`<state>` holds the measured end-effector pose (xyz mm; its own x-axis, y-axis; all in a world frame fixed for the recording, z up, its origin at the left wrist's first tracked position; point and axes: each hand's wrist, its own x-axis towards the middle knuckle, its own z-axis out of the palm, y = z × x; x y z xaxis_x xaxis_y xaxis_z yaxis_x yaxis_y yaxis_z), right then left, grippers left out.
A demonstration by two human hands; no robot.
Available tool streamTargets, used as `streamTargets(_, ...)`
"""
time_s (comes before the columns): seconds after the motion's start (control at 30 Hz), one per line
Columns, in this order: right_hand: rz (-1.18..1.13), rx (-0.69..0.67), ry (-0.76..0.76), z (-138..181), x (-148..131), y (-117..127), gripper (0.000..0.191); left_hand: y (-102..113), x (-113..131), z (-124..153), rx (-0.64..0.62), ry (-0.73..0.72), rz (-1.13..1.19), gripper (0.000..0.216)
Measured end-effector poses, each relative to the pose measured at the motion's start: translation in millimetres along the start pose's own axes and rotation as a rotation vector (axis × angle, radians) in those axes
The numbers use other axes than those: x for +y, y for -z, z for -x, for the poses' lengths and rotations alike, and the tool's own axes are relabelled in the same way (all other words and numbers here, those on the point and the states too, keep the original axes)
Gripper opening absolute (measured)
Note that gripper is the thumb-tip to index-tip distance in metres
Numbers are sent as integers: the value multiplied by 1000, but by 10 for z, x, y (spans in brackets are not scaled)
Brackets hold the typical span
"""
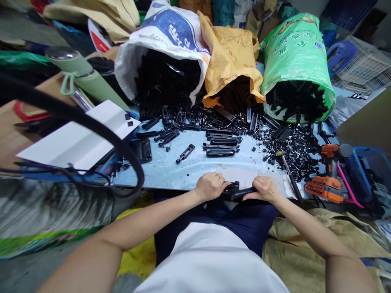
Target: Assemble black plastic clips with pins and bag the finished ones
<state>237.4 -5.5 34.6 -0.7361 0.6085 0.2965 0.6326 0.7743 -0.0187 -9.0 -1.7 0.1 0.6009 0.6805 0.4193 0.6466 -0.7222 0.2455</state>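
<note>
My left hand (211,186) is closed on one end of a black plastic part (235,191) at the table's front edge. The fingers of my right hand (265,189) are wrapped round the part's other end. Its exact kind I cannot make out, since my fingers cover both ends. Just beyond my hands, a pale flat board (235,172) lies on the blue table (165,173). Behind the board is a stack of long black parts (222,142). A single slotted black part (185,154) rests to the left of that stack.
A white sack (122,61), a yellow sack (229,49) and a green sack (293,53) lie open at the back, holding dark parts. Screws and small black pieces (293,150) cover the right side. A screwdriver (290,173) and an orange cordless drill (329,175) lie there. A black cable (91,122) arches at left.
</note>
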Motion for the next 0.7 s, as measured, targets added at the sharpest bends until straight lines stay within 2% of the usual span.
streamTargets(0.1, -286, 27, 113, -61, -195, 260, 61, 252, 91, 1, 110, -120, 276, 57)
streamTargets(0.17, -524, 51, 153, -89, -381, 301, 62, 402, 259, 33, 154, -150, 502, 62)
streamTargets(0.2, -631, 96, 130, -110, -497, 262, 62, 451, 361, 56, 178, -120, 596, 64)
streamTargets(0.27, -783, 296, -17, -180, -759, 75, 64, 477, 558, 107, 267, -11, 725, 66)
streamTargets(0.33, -827, 584, -268, -287, -995, -189, 68, 419, 688, 153, 393, 44, 763, 66)
streamTargets(0.4, -790, 763, -470, -420, -1092, -427, 63, 308, 697, 182, 449, -22, 693, 64)
streamTargets(0.43, -775, 789, -485, -498, -1057, -514, 58, 243, 650, 185, 458, -75, 612, 64)
streamTargets(0.5, -739, 690, -366, -689, -804, -610, 48, 107, 468, 161, 479, -142, 386, 66)
streamTargets(0.57, -616, 405, -164, -946, -363, -624, 44, -32, 225, 96, 480, -136, 137, 73)
streamTargets(0.6, -509, 241, -94, -1096, -113, -611, 39, -98, 106, 50, 440, -123, 27, 74)
streamTargets(0.63, -386, 96, -92, -1254, 130, -590, 36, -161, 3, 1, 374, -110, -66, 72)
streamTargets(0.7, -115, -183, -202, -1565, 534, -539, 32, -265, -136, -92, 227, -102, -209, 60)
